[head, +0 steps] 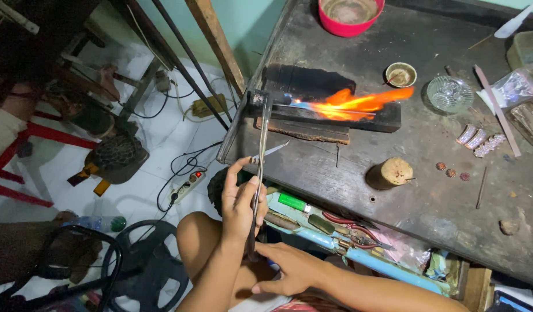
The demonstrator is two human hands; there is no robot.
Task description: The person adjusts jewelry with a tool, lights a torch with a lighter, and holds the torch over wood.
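Right hand: the right hand [292,270] lies nearest the camera at 6 o'clock, fingers loosely spread, fingertips touching the lower end of the long thin metal torch pipe [259,173].
Left hand: the left hand [241,203], just above at 7 o'clock, is closed around the pipe's shaft, with small silver tweezers [270,152] pinched at its fingertips.
Torch pipe: it runs up from both hands toward 12 o'clock; its tip meets the bench edge beside the flame.
Flame: an orange and blue flame [353,103] blows toward 3 o'clock across the charred black block [336,114].
Bench: the dark worn wooden bench [428,190] carries a short wooden stump [390,173] at 4 o'clock of the flame.
Far edge: a red plastic bowl [350,14] stands at 12 o'clock.
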